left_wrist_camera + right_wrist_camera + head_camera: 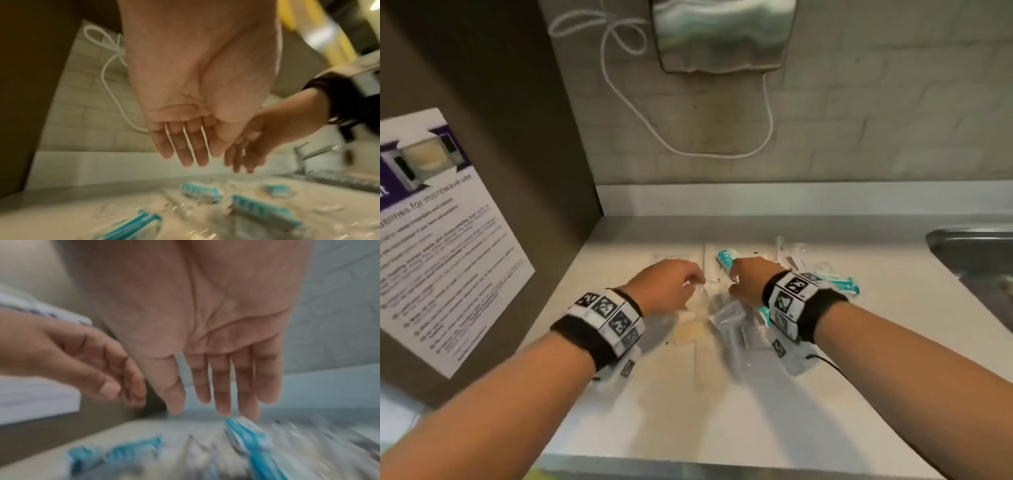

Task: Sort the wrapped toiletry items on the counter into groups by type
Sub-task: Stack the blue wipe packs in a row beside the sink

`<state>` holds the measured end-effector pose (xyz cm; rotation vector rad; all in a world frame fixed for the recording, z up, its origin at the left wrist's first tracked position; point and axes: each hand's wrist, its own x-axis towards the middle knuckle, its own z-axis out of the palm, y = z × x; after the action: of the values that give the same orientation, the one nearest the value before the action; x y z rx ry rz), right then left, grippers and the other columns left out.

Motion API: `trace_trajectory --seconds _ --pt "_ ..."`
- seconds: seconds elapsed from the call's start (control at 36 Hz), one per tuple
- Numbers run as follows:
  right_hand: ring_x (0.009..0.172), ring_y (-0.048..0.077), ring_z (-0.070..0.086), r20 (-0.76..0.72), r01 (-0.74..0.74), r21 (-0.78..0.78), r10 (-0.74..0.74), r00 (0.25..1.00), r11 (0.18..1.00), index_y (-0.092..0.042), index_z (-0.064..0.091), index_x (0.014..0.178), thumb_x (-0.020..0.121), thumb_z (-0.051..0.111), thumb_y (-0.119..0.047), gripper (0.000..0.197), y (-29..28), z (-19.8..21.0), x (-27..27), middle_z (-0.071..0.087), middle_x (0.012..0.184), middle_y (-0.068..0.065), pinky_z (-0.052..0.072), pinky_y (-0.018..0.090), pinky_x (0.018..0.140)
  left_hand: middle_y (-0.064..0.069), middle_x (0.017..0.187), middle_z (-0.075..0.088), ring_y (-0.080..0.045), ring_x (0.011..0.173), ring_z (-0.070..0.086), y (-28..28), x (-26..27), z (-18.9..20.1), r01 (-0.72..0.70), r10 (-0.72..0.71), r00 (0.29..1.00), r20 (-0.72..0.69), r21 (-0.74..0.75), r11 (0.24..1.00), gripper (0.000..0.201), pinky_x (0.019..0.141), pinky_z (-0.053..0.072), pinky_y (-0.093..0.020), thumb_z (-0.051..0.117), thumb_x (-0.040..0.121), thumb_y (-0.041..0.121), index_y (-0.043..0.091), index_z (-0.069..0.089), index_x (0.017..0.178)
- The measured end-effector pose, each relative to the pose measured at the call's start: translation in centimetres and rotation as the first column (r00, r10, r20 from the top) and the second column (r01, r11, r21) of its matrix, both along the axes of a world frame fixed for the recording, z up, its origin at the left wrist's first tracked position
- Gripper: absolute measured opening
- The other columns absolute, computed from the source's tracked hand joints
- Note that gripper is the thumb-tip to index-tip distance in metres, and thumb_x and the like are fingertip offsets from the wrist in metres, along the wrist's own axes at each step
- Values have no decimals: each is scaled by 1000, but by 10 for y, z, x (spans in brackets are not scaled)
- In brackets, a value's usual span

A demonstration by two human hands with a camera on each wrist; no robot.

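Both hands hang over a heap of wrapped toiletry items (736, 322) in the middle of the white counter (688, 411). The left hand (666, 286) and the right hand (751, 279) are close together, palms down. The wrist views show the fingers (185, 149) of the left hand straight and a little apart, and the fingers (244, 382) of the right hand straight too. Neither hand holds a thing. Their tips are just above the packets; I cannot tell if they touch.

The heap is a mix. Some packets are clear plastic. Some have teal and white stripes, like the teal packet (725, 261) just past the right hand and another teal packet (839, 286) on the right of its wrist. No words on the wrappers can be read, as all is blurred.

A sink (976, 260) sits at the right edge of the counter. What is in it is not clear.

On the brown wall at the left is a poster (441, 236). It reads "for microwave use" and has a picture of a microwave.

Only the head view shows the shiny metal box (722, 34) on the tiled wall and the poster. The left wrist view shows a tap (304, 155) by the sink. A white cord (722, 150) loops down the wall.
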<state>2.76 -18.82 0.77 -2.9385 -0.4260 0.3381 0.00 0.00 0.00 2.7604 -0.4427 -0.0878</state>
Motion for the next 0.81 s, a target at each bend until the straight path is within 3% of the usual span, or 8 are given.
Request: trace_trajectory --seconds 0.08,0.25,0.36,0.42,0.5,0.61,0.72,0.81 --pt "94 23 64 -37 146 -58 -148 988 988 -11 57 124 88 62 -37 45 -7 -15 12 64 110 7 51 29 70 0 134 53 -21 124 47 9 22 -12 -134 137 990 -37 72 988 36 103 41 -37 52 92 12 28 59 124" --pt "107 29 60 -27 291 -114 -296 955 950 -7 46 132 94 53 -28 44 -14 -36 18 55 123 12 48 35 77 -6 135 52 -26 117 53 25 35 -43 -226 266 951 -160 230 946 54 99 46 -42 56 88 16 25 41 139" --pt "89 26 61 -88 287 -88 -294 952 954 -5 42 133 91 57 -15 46 -14 -38 25 62 110 9 43 30 63 -5 133 56 -24 112 59 29 42 -54 -261 287 947 -144 171 950 61 94 50 -38 60 86 13 24 38 141" --pt "78 22 56 -98 282 -83 -289 952 956 -6 44 130 88 61 -20 47 -11 -37 28 59 96 6 43 28 57 -4 134 55 -23 114 58 32 47 -56 -280 295 943 -151 114 953 63 94 51 -37 63 86 16 24 37 142" --pt "96 26 57 -60 274 -87 -280 958 958 -7 43 131 88 57 -41 57 -2 -33 34 56 113 9 50 33 75 -7 134 47 -25 120 47 36 52 -52 -275 282 948 -149 62 959 58 100 44 -40 60 89 32 21 38 141" --pt "121 36 45 8 206 -26 -206 979 978 -9 40 138 98 38 -35 48 10 -19 43 43 134 15 42 44 101 -7 124 42 -25 117 41 48 53 -37 -288 281 953 -111 -56 956 41 98 40 -41 49 93 34 18 43 130" --pt "116 37 52 12 287 185 -295 956 940 -7 35 138 91 44 -49 63 24 -24 65 42 134 18 45 39 84 -2 112 45 -20 99 51 75 46 -24 -281 272 954 -126 -51 958 34 86 49 -41 62 84 38 26 43 110" --pt "123 35 49 -18 294 101 -294 956 950 -3 30 142 90 54 -53 77 33 -26 77 39 138 18 46 40 94 6 107 46 -16 95 52 95 37 -20 -272 279 948 -154 68 960 60 82 53 -37 79 63 41 33 41 109"
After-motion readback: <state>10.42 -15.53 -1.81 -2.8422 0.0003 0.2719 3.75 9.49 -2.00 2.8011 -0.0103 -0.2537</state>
